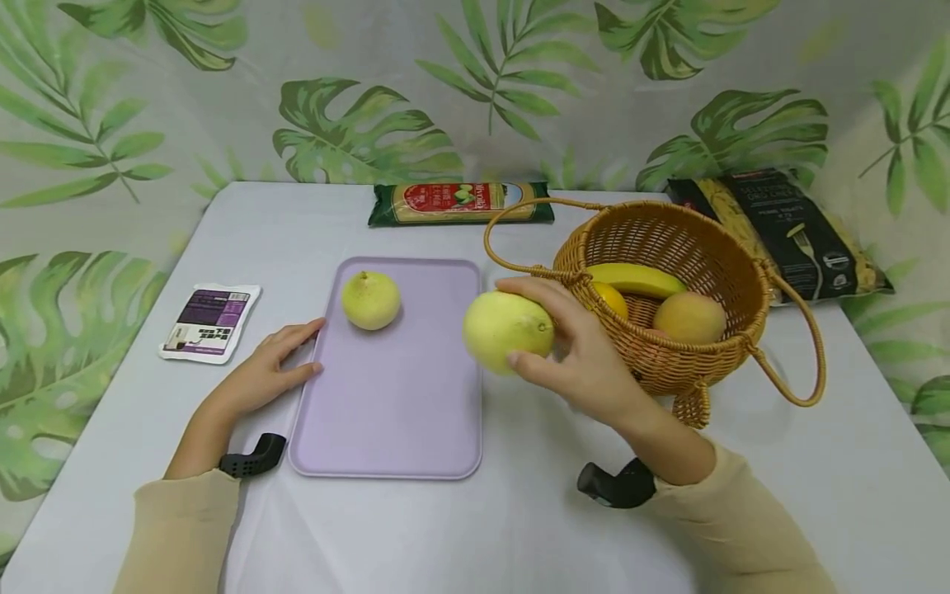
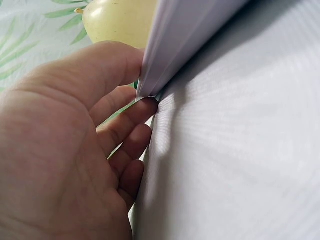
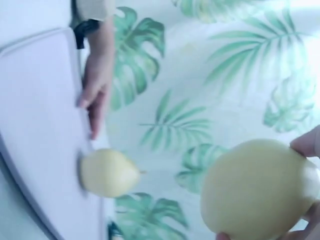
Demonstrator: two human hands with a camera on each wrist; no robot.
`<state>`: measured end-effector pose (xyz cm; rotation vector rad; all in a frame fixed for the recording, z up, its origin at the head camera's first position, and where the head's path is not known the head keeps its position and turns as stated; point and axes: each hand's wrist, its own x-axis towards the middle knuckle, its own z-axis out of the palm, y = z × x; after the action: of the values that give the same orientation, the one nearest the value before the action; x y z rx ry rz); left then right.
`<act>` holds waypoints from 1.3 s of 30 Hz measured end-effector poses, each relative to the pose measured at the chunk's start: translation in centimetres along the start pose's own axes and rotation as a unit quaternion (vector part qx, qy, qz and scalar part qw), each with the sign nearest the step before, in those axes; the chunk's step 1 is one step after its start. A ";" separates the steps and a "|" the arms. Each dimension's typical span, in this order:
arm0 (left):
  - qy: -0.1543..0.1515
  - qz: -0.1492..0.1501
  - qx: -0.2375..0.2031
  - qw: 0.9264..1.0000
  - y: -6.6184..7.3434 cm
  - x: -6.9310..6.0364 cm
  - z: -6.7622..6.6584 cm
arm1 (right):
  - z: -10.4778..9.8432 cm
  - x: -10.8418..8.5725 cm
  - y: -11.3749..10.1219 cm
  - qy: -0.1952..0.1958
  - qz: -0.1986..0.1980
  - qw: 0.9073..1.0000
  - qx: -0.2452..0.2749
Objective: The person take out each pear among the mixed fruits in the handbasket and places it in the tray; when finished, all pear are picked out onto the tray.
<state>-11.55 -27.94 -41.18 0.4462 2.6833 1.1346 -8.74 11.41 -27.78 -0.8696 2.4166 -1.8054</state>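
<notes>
My right hand grips a pale yellow pear above the table, between the tray's right edge and the basket. Its fingertips and that pear also show in the right wrist view. A second pear sits on the lilac tray, near its upper left corner. My left hand rests on the table, with thumb and fingertips touching the tray's left edge. In the left wrist view, the left hand's fingers are lightly bent against the rim.
A wicker basket on the right holds a banana, an orange-yellow fruit and a peach-like fruit. Its looped handles stick out sideways. Behind lie a noodle pack and a black pasta bag. A purple-and-white pouch lies left.
</notes>
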 end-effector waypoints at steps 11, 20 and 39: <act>0.003 0.008 0.000 1.000 -0.2 0.0 0.0 | 5.9 5.1 8.0 0.058 0.101 0.992 -0.038; 0.001 0.009 0.003 1.000 0.0 0.0 -0.1 | 7.8 7.1 11.1 0.070 0.137 0.987 -0.047; 0.000 0.006 0.001 1.000 0.0 0.0 -0.1 | 8.0 7.6 13.4 0.062 0.077 0.993 -0.068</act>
<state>-11.55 -28.03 -41.09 0.4638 2.6861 1.1360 -18.34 3.53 -39.92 -0.5722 2.6266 -1.7065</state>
